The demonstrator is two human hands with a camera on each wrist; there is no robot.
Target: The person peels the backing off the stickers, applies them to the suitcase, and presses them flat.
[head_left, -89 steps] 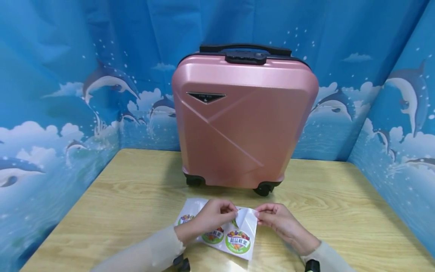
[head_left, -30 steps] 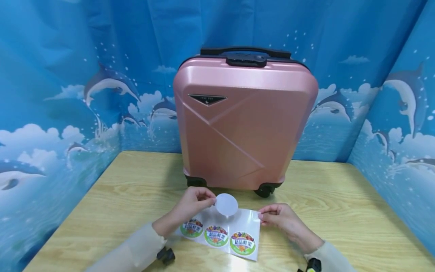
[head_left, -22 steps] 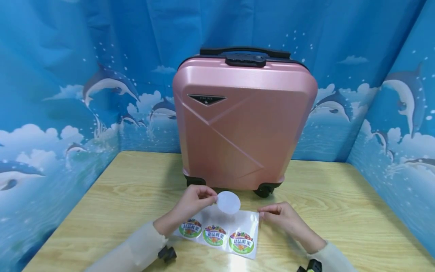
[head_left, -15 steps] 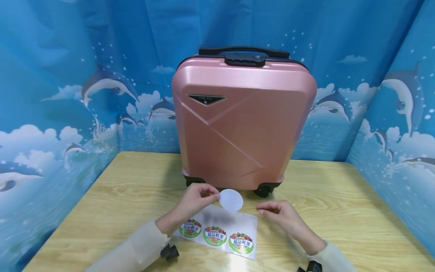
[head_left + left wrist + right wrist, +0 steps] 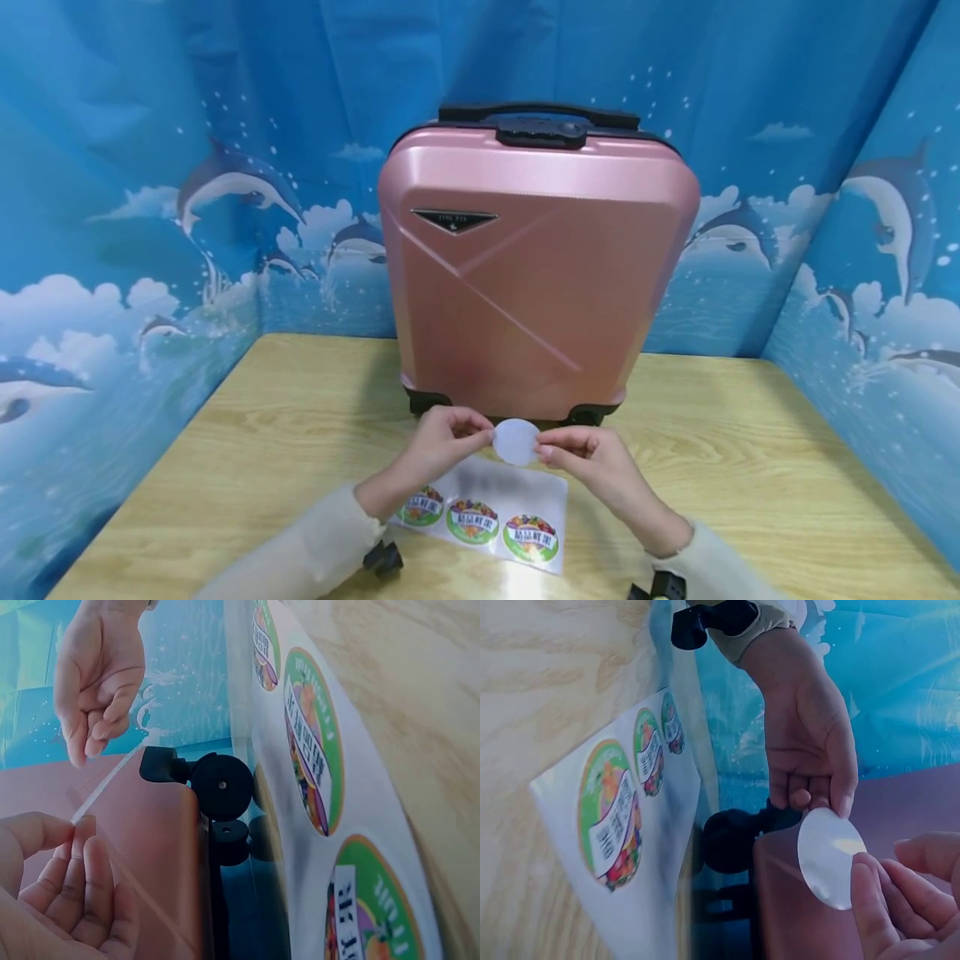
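Observation:
My left hand (image 5: pixel 442 437) pinches the edge of a round sticker (image 5: pixel 514 442) between thumb and fingers. Its plain white back shows in the head view, while its printed face is hidden. At the sticker's opposite edge is my right hand (image 5: pixel 588 458), fingertips right at the rim. In the right wrist view, that hand's thumb (image 5: pixel 930 855) stands apart from its fingers (image 5: pixel 866 889). Below both hands a sticker sheet (image 5: pixel 551 492) lies on the table, with a row of 3 round fruit stickers along its near side and bare backing beyond.
A pink hard-shell suitcase (image 5: pixel 540 292) stands upright close behind the hands, its black wheels (image 5: pixel 592 413) on the wooden table (image 5: pixel 750 467). Blue dolphin-print curtains (image 5: pixel 315 100) enclose the back and sides.
My left hand has peeled the sticker off the sheet and lifted it rightward. My right hand has let go of the sheet's corner and moved left to the sticker's edge.

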